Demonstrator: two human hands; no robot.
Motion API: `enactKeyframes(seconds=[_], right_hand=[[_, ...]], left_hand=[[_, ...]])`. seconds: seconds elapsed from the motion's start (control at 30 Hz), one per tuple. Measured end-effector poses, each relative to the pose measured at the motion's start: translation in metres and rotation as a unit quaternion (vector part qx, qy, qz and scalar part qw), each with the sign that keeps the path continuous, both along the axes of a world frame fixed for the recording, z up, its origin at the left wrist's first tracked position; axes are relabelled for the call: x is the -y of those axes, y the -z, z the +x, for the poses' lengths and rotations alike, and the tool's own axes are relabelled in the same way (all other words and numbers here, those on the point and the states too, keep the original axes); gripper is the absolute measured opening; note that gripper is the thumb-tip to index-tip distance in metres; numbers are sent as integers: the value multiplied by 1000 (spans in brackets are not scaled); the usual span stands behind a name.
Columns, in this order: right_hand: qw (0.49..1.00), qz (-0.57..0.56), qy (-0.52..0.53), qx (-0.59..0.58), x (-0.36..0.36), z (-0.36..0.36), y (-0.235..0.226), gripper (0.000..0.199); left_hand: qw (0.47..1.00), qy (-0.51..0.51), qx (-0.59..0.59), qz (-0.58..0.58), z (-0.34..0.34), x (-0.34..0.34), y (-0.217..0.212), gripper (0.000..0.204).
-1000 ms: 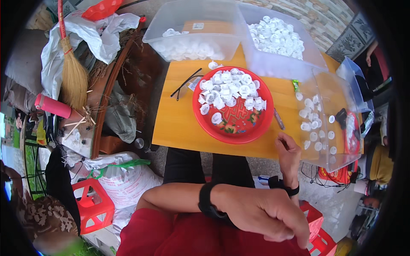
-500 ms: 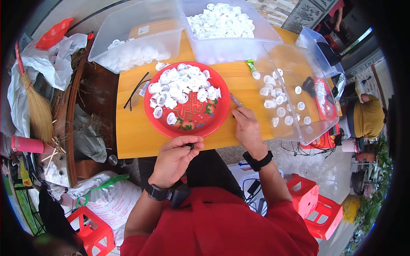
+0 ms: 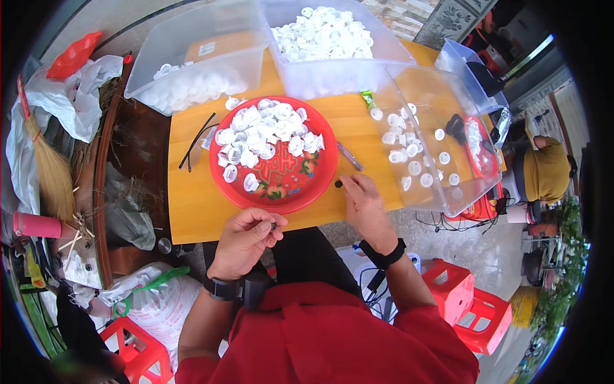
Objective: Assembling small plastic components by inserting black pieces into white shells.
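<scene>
My left hand (image 3: 244,242) is closed in front of the red tray's near rim, pinching a small dark piece (image 3: 274,226) between thumb and fingertips. My right hand (image 3: 369,208) rests over the table's front part, right of the tray. Its fingers are drawn together, with a small black round piece (image 3: 339,184) at the tips. A round red tray (image 3: 307,195) with a printed pattern holds a heap of small white plastic parts with clear round faces (image 3: 262,131). A slim pen-like tool (image 3: 350,157) lies between the tray and my right hand.
Two clear bins of white parts stand at the back: left bin (image 3: 150,83), middle bin (image 3: 345,73). A clear lid-like box (image 3: 441,201) lies right, among loose white parts (image 3: 414,168). Glasses (image 3: 197,142) lie left. Red stools (image 3: 448,288) stand below right. Another person (image 3: 543,169) is at far right.
My right hand has come slightly nearer me, and the black piece now shows clearly at its fingertips. My left hand has turned a little, still pinching its dark piece. The whole view has shifted slightly.
</scene>
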State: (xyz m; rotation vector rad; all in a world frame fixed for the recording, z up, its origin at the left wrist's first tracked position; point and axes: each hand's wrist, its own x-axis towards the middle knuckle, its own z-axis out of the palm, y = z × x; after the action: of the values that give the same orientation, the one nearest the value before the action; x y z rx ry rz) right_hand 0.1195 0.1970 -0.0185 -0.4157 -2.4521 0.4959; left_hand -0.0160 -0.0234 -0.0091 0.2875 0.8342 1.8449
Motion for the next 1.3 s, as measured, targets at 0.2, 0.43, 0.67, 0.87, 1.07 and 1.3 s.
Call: enactKeyframes(seconds=[0.2,0.43,0.67,0.87,1.07,1.3], right_hand=[[999,-37,26,-29,-2,-3,0,26],[989,113,-44,85,-34,-24,-4,22],[985,127,-70,89,-33,-27,3,12],[977,184,-24,104,-29,-31,10,12],[970,195,40,140,-30,-29,10,13],[994,61,45,72,-20,-4,-4,17]], left_hand=[[997,-52,-53,8,-17,3,-8,15],[989,-119,-84,4,-12,4,-1,18],[962,-243,-121,27,-42,23,-5,24],[943,-246,-208,84,-35,1,-3,23],[963,-211,-156,65,-2,-8,-1,24],[950,-187,-239,74,9,-1,-2,20]])
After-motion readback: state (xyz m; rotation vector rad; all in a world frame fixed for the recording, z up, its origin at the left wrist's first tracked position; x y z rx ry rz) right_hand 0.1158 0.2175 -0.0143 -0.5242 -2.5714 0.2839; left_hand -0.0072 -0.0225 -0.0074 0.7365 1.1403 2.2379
